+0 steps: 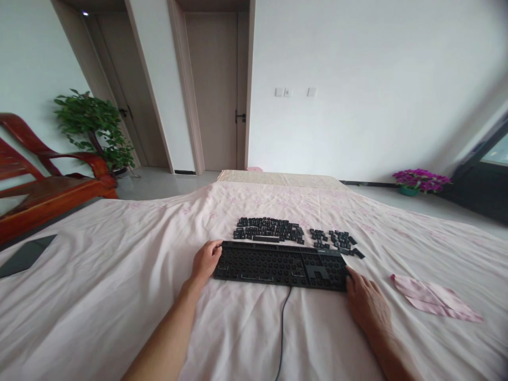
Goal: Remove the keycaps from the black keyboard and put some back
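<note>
A black keyboard (262,263) with its keycaps off lies on the pink cloth, its cable (282,328) running toward me. My left hand (207,260) grips the keyboard's left end, thumb along the top edge. At the right end, my right hand (367,297) holds the other side, its fingers curled at the edge and partly hidden. Just beyond the keyboard, loose black keycaps (268,227) are laid out in rows, with the long space bar key (265,239) at the front. A smaller group of keycaps (335,241) sits to the right of them.
A folded pink cloth (436,299) rests right of my right hand. Far left on the patterned pink bedsheet (119,286) is a dark flat object (27,255). A wooden chair (59,182), a green plant (93,124) and purple flowers (423,180) stand around.
</note>
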Demonstrator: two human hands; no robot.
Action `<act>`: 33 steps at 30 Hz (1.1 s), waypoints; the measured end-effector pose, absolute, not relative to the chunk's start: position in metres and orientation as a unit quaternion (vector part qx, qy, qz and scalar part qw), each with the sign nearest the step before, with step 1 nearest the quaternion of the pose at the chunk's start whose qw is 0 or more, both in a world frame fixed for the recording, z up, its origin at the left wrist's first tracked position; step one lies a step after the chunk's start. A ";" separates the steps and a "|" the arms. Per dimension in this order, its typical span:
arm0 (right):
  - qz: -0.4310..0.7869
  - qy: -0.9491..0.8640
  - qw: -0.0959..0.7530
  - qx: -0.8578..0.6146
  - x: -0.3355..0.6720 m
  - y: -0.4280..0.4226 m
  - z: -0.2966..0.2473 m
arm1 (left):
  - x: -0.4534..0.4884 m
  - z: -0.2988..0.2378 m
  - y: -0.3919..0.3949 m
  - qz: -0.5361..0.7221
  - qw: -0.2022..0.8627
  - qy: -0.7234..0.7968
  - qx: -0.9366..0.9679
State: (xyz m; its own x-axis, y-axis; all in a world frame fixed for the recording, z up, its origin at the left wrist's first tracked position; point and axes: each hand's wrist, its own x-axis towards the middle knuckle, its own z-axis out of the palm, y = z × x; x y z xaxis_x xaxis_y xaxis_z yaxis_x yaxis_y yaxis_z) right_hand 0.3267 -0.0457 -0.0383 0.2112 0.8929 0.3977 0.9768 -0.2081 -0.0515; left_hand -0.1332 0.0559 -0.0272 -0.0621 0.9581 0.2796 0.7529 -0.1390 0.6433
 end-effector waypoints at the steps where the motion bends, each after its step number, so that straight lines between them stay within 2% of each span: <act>1: -0.140 -0.611 0.148 -0.765 0.327 -0.046 -0.038 | -0.134 -0.027 0.056 0.352 0.147 0.636 0.671; 18: -0.076 -0.588 0.196 -0.781 0.330 -0.044 -0.034 | -0.138 -0.031 0.066 0.395 0.172 0.596 0.678; 23: -0.053 -0.591 0.215 -0.776 0.336 -0.041 -0.035 | -0.139 -0.030 0.066 0.374 0.200 0.594 0.684; 33: -0.055 -0.603 0.222 -0.764 0.334 -0.044 -0.031 | -0.141 -0.033 0.067 0.328 0.178 0.603 0.706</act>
State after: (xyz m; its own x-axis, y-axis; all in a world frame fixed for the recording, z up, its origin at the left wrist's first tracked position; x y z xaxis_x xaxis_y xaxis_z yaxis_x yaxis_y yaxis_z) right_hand 0.3341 -0.0437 -0.0311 0.2668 0.8972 0.3520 0.9459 -0.1738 -0.2740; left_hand -0.1412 0.0674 -0.0330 0.0590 0.9669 0.2483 0.7340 -0.2106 0.6456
